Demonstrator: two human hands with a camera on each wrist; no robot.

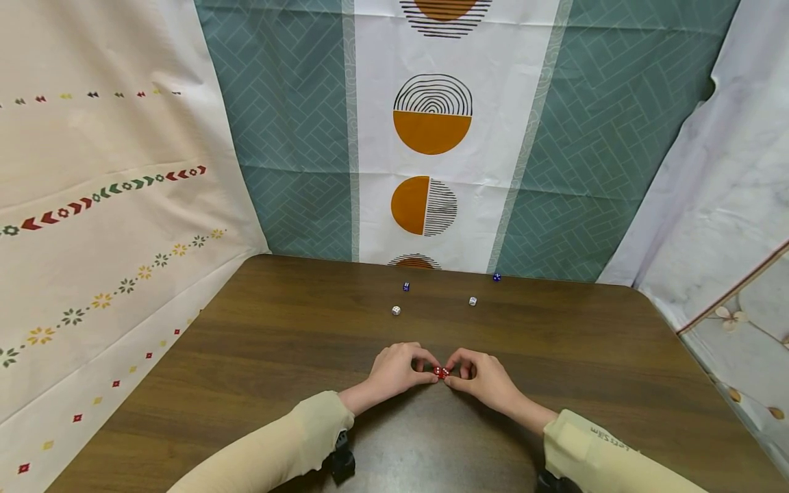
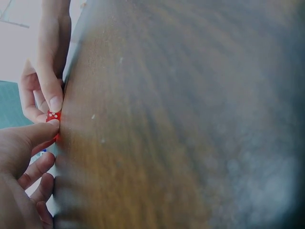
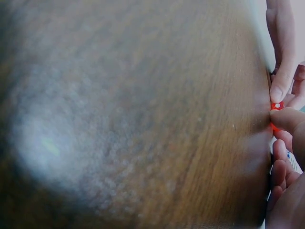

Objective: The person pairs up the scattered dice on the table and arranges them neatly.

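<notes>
left hand: pinching red dice from 9 o'clock | right hand: same, from 3 | red dice: person's 12 o'clock, low at table, count unclear | opposed pinches probably steady small pieces | white dice, blue dice: beyond, 11 and 1 o'clock

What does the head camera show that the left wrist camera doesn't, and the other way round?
Only the head view clearly shows the pale sleeves, the backdrop's orange shapes, two white dice and two blue dice.
Only the left wrist view shows pale specks on the wooden tabletop; a blue-and-white bit there is too small to identify.
Both share that tabletop, plus the left hand and right hand pinching red dice.
</notes>
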